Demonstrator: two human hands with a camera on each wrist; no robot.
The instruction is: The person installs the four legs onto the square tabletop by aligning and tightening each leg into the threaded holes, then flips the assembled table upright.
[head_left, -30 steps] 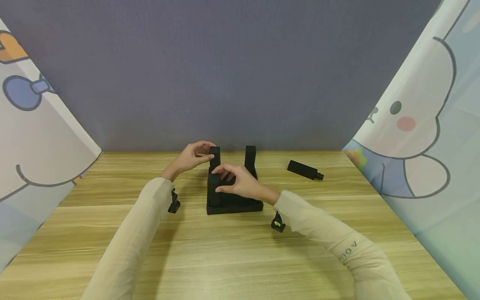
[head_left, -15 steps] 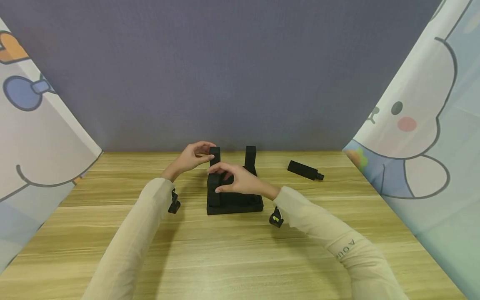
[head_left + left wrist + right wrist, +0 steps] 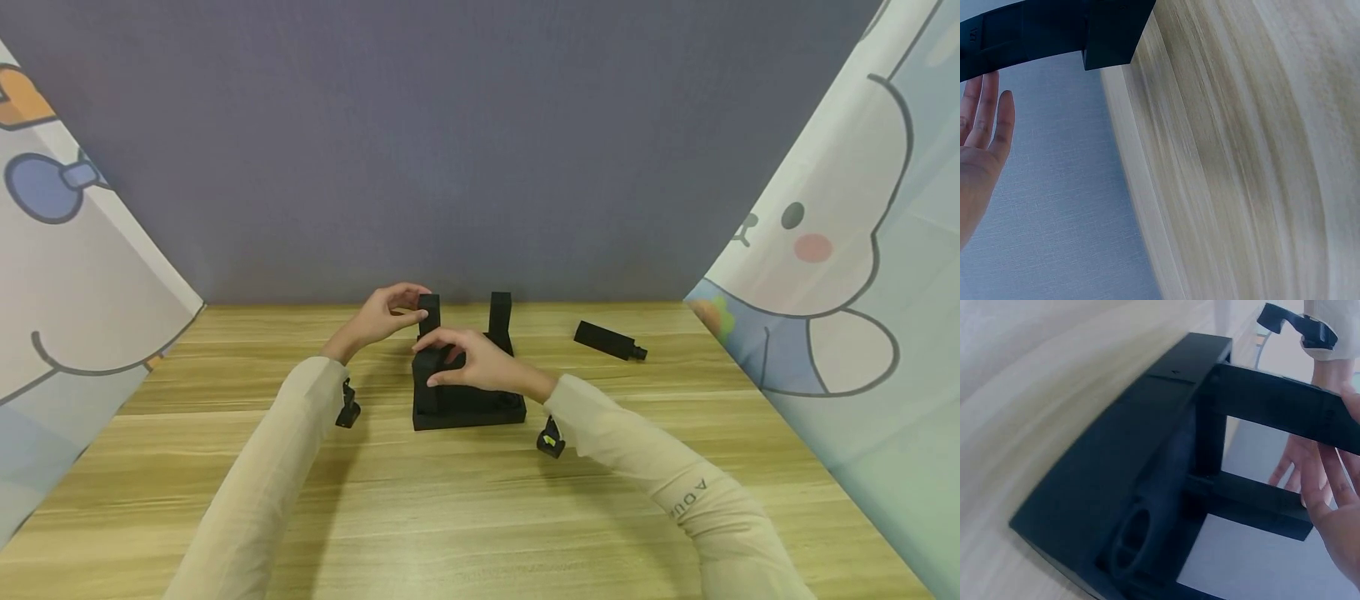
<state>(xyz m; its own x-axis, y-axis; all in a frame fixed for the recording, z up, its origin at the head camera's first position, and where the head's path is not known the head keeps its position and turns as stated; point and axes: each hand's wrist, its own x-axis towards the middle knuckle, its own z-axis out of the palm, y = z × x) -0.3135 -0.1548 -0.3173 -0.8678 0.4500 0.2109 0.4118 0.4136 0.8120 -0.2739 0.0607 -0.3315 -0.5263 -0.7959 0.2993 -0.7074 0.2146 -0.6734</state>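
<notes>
A black rectangular base rests on the table with three square black posts standing on it. My left hand holds the top of the back left post between thumb and fingers. Across the front left post, my right hand has its thumb on the near side and its fingers over the top. That same post runs up into the fingers in the right wrist view. The back right post stands untouched. A round socket shows at the base's front right corner.
Right of the base, a loose black post lies on its side, its narrower peg end pointing right. A grey panel rises behind the wooden table. Printed cartoon sheets flank both sides. Small black wrist cameras hang below the cuffs.
My right hand has shifted slightly left, its fingers reaching farther over the front left post's top. The left hand and the loose post have stayed in place.
</notes>
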